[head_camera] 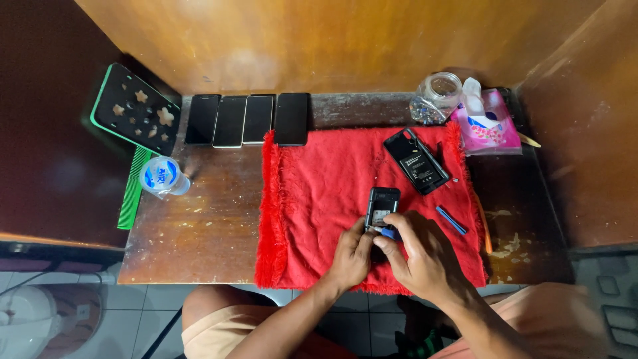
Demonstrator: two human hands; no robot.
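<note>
A small black phone (pixel 383 205) with its back off lies on a red fringed cloth (pixel 319 193). My left hand (pixel 352 256) grips the phone's lower end. My right hand (pixel 419 256) holds a blue-handled screwdriver (pixel 387 232) whose tip touches the phone's lower part. A larger opened black phone (pixel 416 161) lies further back on the cloth. A second blue tool (pixel 451 219) rests on the cloth to the right of my right hand.
Several dark phones (pixel 247 119) lie in a row at the table's back. A glass jar (pixel 436 98), a pink tissue pack (pixel 488 123), a plastic water cup (pixel 163 177), a green comb (pixel 133 189) and a dark green-edged tray (pixel 136 110) surround the cloth. Wooden walls enclose the table.
</note>
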